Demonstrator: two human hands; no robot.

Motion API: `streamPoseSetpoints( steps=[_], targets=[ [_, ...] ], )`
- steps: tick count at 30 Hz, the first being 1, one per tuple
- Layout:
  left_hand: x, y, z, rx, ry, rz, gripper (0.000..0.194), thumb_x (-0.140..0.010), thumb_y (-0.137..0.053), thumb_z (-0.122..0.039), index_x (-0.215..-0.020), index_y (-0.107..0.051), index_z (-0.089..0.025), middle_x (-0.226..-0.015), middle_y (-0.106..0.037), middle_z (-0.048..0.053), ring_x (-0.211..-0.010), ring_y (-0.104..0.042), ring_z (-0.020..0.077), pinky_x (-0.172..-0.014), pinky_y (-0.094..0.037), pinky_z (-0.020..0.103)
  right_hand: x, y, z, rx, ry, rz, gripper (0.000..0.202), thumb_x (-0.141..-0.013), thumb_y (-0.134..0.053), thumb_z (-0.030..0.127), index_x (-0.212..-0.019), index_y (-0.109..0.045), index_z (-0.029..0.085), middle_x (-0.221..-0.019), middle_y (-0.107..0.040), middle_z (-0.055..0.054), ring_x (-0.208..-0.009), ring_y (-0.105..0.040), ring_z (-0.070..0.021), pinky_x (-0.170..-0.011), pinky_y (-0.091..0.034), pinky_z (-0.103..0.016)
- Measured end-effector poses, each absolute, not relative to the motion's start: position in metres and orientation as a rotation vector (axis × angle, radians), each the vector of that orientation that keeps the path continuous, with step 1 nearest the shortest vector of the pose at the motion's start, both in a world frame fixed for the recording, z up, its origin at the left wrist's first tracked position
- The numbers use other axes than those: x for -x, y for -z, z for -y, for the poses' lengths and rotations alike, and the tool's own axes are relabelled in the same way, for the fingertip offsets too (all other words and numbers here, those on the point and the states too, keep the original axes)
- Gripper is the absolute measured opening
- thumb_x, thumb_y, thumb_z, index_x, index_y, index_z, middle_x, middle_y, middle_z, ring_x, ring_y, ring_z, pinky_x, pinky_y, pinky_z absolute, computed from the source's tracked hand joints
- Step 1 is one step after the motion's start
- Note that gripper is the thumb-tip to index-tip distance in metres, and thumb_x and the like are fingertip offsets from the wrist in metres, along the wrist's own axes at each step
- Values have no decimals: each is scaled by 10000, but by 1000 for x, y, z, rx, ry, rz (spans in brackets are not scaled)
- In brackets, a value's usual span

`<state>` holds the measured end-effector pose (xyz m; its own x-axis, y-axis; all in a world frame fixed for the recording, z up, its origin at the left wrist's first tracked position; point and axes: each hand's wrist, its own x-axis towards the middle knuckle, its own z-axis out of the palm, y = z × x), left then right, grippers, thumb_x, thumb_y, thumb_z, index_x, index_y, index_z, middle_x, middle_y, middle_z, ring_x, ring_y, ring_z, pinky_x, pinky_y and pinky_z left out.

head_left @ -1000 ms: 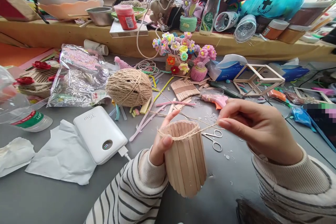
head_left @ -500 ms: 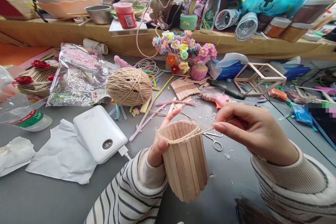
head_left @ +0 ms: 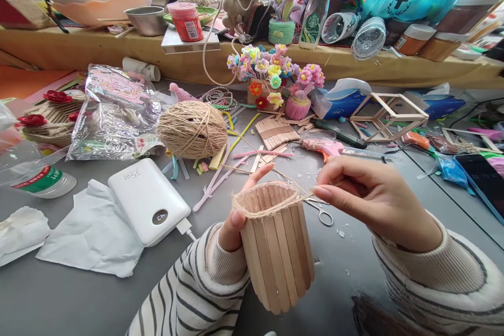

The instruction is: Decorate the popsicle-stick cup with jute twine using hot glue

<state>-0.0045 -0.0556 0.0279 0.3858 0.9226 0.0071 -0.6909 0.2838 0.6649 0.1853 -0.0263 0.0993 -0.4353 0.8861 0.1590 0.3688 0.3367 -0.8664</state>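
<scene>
My left hand [head_left: 235, 223] grips a round cup made of popsicle sticks [head_left: 277, 262] by its left side, thumb at the rim and the other fingers mostly hidden behind it. Jute twine [head_left: 271, 212] runs around the cup's upper edge. At the right of the rim, my right hand [head_left: 362, 199] pinches the twine between thumb and forefinger. From there the strand leads back to a big ball of twine [head_left: 192, 129] on the table. Behind the cup lie scissors [head_left: 325, 215], partly covered.
A white power bank [head_left: 149, 202] with a cable lies left, beside crumpled paper [head_left: 92, 231]. Farther back are a pink glue gun [head_left: 323, 147], a bundle of popsicle sticks [head_left: 275, 134], a stick frame [head_left: 388, 115] and flower pots. A plastic bottle [head_left: 43, 178] stands at the left edge.
My right hand has moved slightly left, closer to the rim, shortening the strand between them. The cup has tilted a little more upright in my left hand.
</scene>
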Motion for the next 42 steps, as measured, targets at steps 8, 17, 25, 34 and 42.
streamPoseSetpoints(
  steps=[8,17,25,34,42],
  targets=[
    [4,-26,53,-571,-1123,-405,752,-593,-745,-550,-1229,-531,-212,-1022,-677,43,-863,-651,223,-897,-466,366,-182,-97,28,1139,-1088,1914,221,-804,-603,359,-700,-589,164,-578,-469,16,-480,-353,-76,-408,-257,-222],
    [4,-25,54,-576,-1115,-358,756,-602,-737,-547,-1242,-525,-207,-1017,-672,35,-853,-640,207,-871,-464,338,-181,-99,31,1117,-1066,1950,201,-813,-596,322,-695,-593,159,-566,-458,30,-478,-342,-64,-411,-268,-209],
    [5,-12,49,-707,-1081,-358,881,-611,-668,-634,-1321,-402,-186,-1056,-648,109,-985,-621,322,-908,-441,470,-178,-101,33,1059,-1163,1914,198,-825,-588,299,-683,-574,162,-529,-418,62,-439,-279,-49,-375,-223,-210],
    [8,-8,44,-734,-1038,-381,987,-564,-678,-675,-1330,-354,-145,-1105,-616,157,-1032,-594,381,-926,-398,563,-177,-100,32,1067,-1161,1920,195,-820,-597,303,-686,-585,163,-526,-394,68,-446,-288,-47,-382,-227,-207],
    [9,-15,47,-702,-1034,-400,1063,-539,-703,-670,-1357,-304,-120,-1102,-599,167,-1019,-590,368,-945,-364,587,-178,-100,34,1077,-1225,1911,217,-818,-601,323,-679,-573,158,-519,-382,67,-447,-295,-47,-388,-231,-202]
  ],
)
